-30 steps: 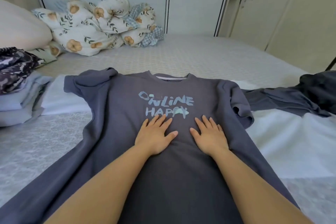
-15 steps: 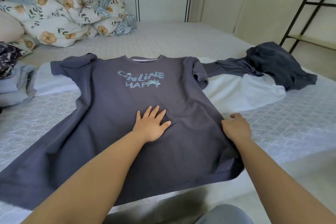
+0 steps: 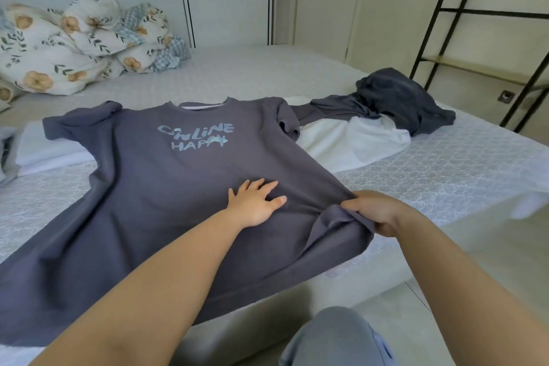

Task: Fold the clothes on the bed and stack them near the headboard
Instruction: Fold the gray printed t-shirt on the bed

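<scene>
Head view is showing a grey T-shirt lying spread face-up on the bed. Left hand is pressing flat, fingers straight, below the shirt's lettering. Right hand is pinching the shirt's side edge, bunching it beside the left hand.

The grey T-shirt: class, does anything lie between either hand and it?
Nothing visible. The left hand presses flat on the grey T-shirt, and the right hand grips its side edge directly.
</scene>
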